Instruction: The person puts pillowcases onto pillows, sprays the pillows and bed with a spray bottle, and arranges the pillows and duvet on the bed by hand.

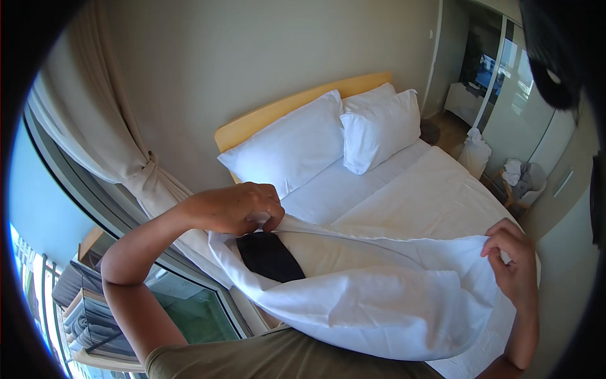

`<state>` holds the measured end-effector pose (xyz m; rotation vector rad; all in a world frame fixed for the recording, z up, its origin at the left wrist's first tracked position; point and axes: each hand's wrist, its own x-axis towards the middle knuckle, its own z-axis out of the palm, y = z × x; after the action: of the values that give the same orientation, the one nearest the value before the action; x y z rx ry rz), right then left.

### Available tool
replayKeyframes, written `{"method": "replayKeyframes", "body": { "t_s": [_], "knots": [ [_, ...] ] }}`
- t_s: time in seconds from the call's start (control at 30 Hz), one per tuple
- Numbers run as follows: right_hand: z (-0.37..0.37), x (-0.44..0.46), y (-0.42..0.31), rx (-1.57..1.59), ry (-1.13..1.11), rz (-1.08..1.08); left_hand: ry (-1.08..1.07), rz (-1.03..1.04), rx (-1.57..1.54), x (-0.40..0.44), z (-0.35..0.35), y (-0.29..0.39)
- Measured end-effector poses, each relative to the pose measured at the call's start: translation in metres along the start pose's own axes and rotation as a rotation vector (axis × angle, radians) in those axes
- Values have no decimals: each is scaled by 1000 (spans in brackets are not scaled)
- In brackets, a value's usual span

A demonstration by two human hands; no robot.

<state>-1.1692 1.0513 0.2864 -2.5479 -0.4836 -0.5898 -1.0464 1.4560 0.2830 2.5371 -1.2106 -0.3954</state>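
Observation:
Held up in front of my body is a white pillowcase (385, 309), its open edge stretched between my two hands. My left hand (243, 208) is closed on the left end of that edge. On the right, my right hand (511, 252) pinches the other corner between thumb and fingers. Inside the opening, a cream-coloured filling, apparently a pillow (328, 256), shows, and beside it lies a black patch (271, 256) whose kind I cannot make out. The lower part of the pillowcase sags in folds against my shirt.
Beyond my hands stands a bed with a white sheet (429, 189), a wooden headboard (303, 98) and white pillows (290, 142). A tied curtain (107, 114) and a glass door are at left. A chair (527, 186) with cloths and a white bag (475, 153) stand at right.

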Motion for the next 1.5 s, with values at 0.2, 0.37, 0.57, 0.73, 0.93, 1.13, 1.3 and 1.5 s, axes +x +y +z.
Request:
{"method": "replayKeyframes", "body": {
  "t_s": [0.2,0.37,0.57,0.73,0.93,1.13,1.3,1.5],
  "knots": [
    [-31,-34,-9,-217,122,-170,351,61,397,-34,-26,20],
    [-52,-53,-44,-487,-471,-68,295,50,436,-64,-14,25],
    [-39,-46,-22,-545,-362,-44,452,295,304,-51,9,54],
    [-33,-12,-14,-489,-40,-161,236,478,158,-41,25,47],
    [-42,-7,-3,-383,4,-37,-183,459,-305,-37,4,20],
    [-41,-8,-7,-370,32,11,-444,274,-401,-18,-30,-1],
    [-37,-2,-13,-706,-39,-156,-232,197,180,-24,-8,28],
    [36,58,-80,-8,-277,-480,317,464,779,-23,43,53]
  ]
}}
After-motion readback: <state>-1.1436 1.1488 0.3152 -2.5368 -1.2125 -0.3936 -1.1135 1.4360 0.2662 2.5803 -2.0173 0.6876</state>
